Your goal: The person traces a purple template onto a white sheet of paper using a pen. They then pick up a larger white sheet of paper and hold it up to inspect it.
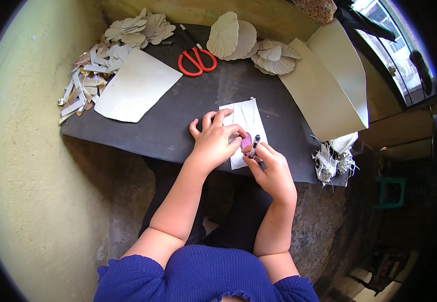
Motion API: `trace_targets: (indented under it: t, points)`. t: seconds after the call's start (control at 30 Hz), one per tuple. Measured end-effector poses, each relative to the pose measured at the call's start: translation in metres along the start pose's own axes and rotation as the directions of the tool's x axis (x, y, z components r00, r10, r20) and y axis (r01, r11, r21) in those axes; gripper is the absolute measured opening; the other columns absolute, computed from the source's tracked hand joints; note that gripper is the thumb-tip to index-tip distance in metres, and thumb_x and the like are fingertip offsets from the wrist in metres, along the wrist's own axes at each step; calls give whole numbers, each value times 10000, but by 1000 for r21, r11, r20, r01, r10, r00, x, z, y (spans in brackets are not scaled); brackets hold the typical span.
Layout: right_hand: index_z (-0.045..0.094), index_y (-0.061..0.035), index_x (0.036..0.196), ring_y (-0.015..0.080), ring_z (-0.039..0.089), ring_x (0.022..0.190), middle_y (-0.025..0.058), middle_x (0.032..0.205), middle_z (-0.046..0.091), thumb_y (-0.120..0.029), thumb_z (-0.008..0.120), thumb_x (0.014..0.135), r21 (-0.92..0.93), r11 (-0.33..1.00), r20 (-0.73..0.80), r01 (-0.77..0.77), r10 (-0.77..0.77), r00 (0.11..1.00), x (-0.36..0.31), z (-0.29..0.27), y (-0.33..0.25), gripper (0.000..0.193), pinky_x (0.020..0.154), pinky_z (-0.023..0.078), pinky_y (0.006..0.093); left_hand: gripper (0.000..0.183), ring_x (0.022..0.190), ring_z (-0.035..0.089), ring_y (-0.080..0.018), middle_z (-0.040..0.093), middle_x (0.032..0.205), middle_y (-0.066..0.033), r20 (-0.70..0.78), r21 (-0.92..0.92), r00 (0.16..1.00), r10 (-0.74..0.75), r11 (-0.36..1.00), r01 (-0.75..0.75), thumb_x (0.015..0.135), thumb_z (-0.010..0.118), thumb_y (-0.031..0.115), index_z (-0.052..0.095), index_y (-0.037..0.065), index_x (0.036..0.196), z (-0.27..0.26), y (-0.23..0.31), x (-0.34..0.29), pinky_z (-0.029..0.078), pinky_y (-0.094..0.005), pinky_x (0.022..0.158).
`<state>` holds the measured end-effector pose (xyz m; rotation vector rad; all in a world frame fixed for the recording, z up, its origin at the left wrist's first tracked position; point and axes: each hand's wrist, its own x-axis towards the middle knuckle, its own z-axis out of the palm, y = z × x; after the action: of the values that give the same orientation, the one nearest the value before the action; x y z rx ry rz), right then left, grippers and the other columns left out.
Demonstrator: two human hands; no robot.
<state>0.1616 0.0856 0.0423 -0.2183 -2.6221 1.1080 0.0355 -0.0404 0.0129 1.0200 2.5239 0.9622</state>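
A white paper piece with drawn curved outlines lies near the front edge of the dark table. On it rests a small purple rounded flat piece. My left hand lies over the sheet's left side with its fingers spread, the index finger and thumb against the purple piece. In my right hand is a pen with a dark end, tilted upward beside the purple piece. Its tip is hidden by my fingers.
Red-handled scissors lie at the back of the table. A large white sheet and a scrap pile are left. Cut oval pieces lie at the back. Folded card and shredded strips are at the right.
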Motion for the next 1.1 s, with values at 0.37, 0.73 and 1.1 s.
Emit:
trace_targets:
  t: [0.37, 0.73, 1.1]
  points:
    - [664, -41, 957, 297, 671, 690, 113, 826, 634, -70, 725, 820, 16, 1000, -71, 19, -18, 997, 3, 4, 3, 153, 607, 514, 345, 144, 1390, 285, -295, 455, 1440, -38, 8, -16, 1000, 8, 1000, -8, 820, 692, 299, 753, 289, 950, -1, 0, 0, 89, -593, 1104]
    - [632, -41, 891, 296, 681, 686, 109, 814, 634, -70, 731, 813, -11, 999, -110, 34, -35, 993, 4, 8, 5, 129, 610, 522, 354, 143, 1391, 283, -292, 454, 1439, -39, 17, -11, 1000, 6, 1000, -6, 830, 686, 310, 756, 289, 954, -1, 0, 1, 88, -591, 1101]
    - [641, -44, 909, 270, 701, 693, 108, 810, 643, -63, 722, 819, 8, 1000, -116, 12, -11, 993, 5, 9, 4, 122, 604, 524, 337, 135, 1389, 281, -287, 453, 1437, -34, 20, -16, 1000, 10, 1000, -9, 835, 688, 319, 760, 303, 948, -2, -1, 2, 81, -587, 1100]
